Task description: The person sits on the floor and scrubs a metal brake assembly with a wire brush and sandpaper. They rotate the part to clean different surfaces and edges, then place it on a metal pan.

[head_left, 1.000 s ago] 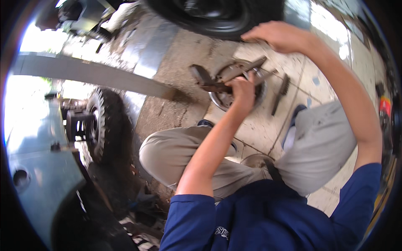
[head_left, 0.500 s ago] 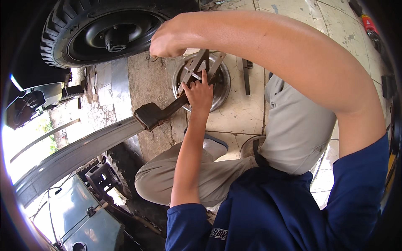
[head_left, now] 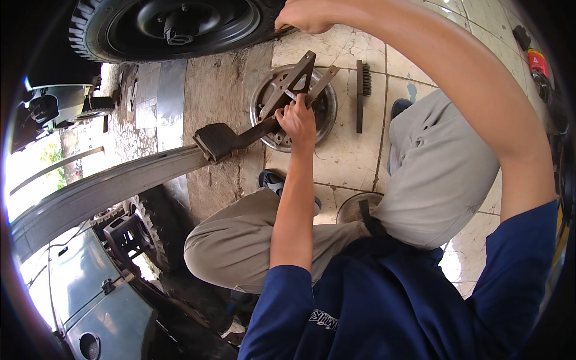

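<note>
My left hand (head_left: 297, 122) is closed on a rusty pedal assembly, its fingers curled at the bracket (head_left: 292, 90) end. The pedal's arm runs left to a broad dark pad (head_left: 216, 142). Beneath the bracket lies a round metal wheel disc (head_left: 327, 117) on the tiles. At the top edge, my right hand (head_left: 309, 15) is closed with its fingers curled, beside the large black tyre (head_left: 78, 30); what it holds, if anything, I cannot make out. To the right of the disc a wire brush (head_left: 360, 99) lies with its bristles facing right.
A long grey metal beam (head_left: 114, 177) crosses on the left, near a blue-grey vehicle body (head_left: 108, 318) and a knobbly tyre (head_left: 150, 234). Round metal shows under my bent leg (head_left: 357, 207). A red-labelled container (head_left: 537, 62) stands at the far right.
My right hand has moved up and right, away from the bracket. My left hand has gone from a pointing finger to a closed grip on the pedal assembly. The wire brush is now in full view.
</note>
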Motion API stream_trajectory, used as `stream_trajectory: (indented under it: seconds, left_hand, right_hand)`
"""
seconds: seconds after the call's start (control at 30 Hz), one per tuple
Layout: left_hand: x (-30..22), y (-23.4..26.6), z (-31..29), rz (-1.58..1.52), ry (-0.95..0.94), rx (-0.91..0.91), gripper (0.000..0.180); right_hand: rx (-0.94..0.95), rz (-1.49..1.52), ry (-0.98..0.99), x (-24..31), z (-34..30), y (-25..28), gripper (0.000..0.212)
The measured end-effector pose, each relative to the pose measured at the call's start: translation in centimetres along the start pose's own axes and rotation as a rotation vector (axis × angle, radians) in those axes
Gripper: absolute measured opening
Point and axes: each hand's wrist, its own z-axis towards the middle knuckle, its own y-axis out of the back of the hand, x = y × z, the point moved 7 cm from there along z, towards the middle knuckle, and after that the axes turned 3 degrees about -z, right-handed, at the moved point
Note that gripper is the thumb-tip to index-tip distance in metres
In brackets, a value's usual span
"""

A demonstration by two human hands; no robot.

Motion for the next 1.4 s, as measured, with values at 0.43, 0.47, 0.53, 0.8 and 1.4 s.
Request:
stream_trajectory:
  seconds: [0.43, 0.47, 0.53, 0.8, 1.4]
  left_hand:
    - [1.2, 1.0, -0.1, -0.175, 0.045, 0.0, 0.031]
    - [1.3, 1.1, -0.1, -0.192, 0.056, 0.014, 0.03]
    - [1.6, 1.6, 0.1, -0.227, 0.074, 0.045, 0.027]
    - [5.8, 2.1, 1.6, -0.594, 0.39, 0.125, 0.032]
    - [8.8, 4.9, -1.9, -1.456, 0.913, 0.124, 0.048]
  right_hand:
    - [-0.063, 0.022, -0.023, -0.7, -0.3, -0.2, 0.035]
    - [-0.059, 0.03, -0.028, -0.7, -0.4, -0.2, 0.035]
    - [-0.05, 0.023, -0.011, -0.8, -0.5, 0.0, 0.035]
    - [-0.076, 0.087, 0.006, -1.2, -1.0, -0.1, 0.04]
    - [-0.038, 0.133, -0.056, -3.4, -1.4, -1.2, 0.043]
